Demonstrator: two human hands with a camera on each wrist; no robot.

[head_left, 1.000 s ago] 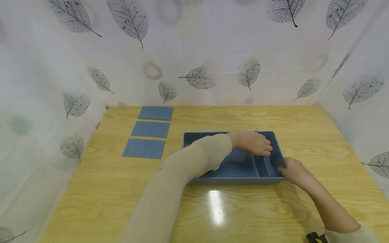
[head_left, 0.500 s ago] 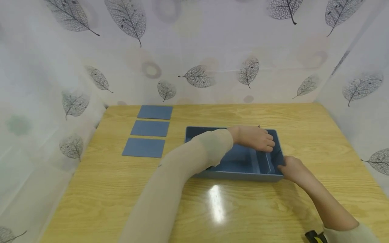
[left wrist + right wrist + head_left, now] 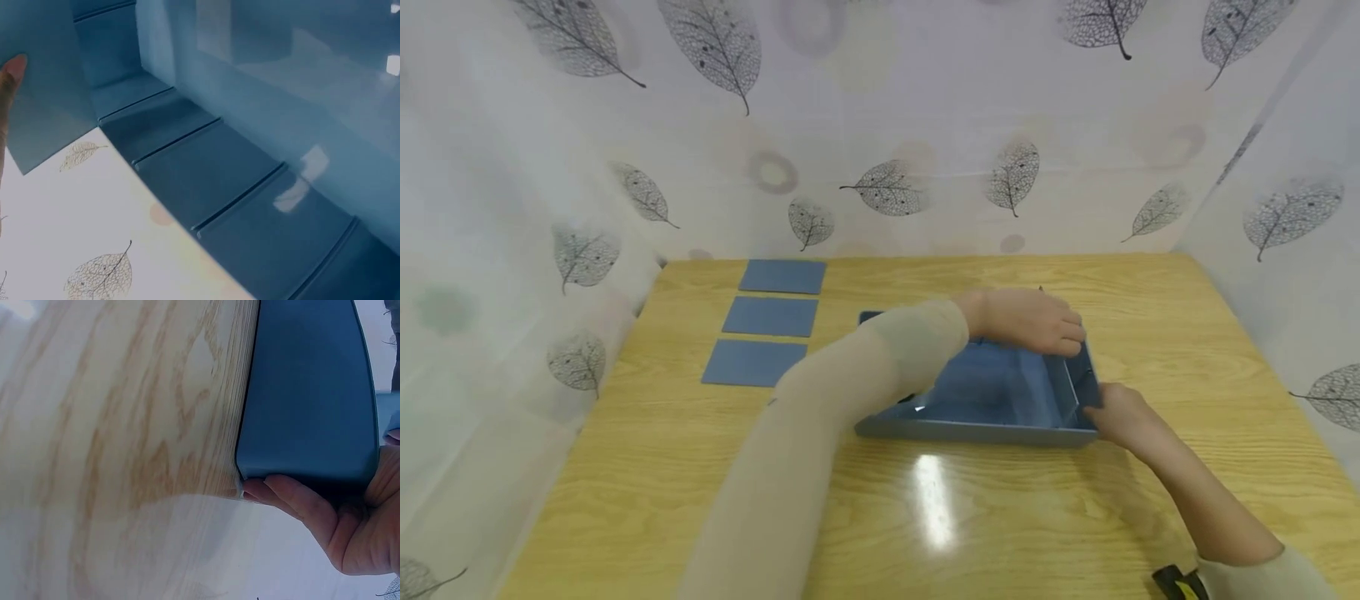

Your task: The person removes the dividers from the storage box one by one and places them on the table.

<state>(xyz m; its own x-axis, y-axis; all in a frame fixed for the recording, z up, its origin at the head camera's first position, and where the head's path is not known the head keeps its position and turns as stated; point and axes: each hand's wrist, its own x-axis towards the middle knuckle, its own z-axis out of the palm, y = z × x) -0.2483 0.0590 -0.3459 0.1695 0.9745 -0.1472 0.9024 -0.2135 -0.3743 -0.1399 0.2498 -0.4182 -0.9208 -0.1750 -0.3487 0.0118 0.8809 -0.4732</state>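
My left hand [image 3: 1026,321] reaches over the right part of an open blue box [image 3: 977,433] lying on the table. In the left wrist view its thumb lies against the face of a thin blue divider panel [image 3: 47,94], which stands up across the box beside the grooved long wall [image 3: 219,187]. The fingers on the panel's far side are hidden. My right hand [image 3: 1123,412] grips the right end of the box; in the right wrist view its fingers [image 3: 294,497] curl under the end wall [image 3: 306,394], with the thumb side up at the rim.
Three flat blue panels [image 3: 752,362] lie in a column on the left of the wooden table [image 3: 700,467]. A leaf-printed curtain [image 3: 925,125] encloses the back and sides. A black and yellow object [image 3: 1180,583] sits by my right sleeve.
My left hand has risen slightly and moved away from me, keeping over the right part of the box. The box has shifted a little away from me. My right hand keeps its hold.
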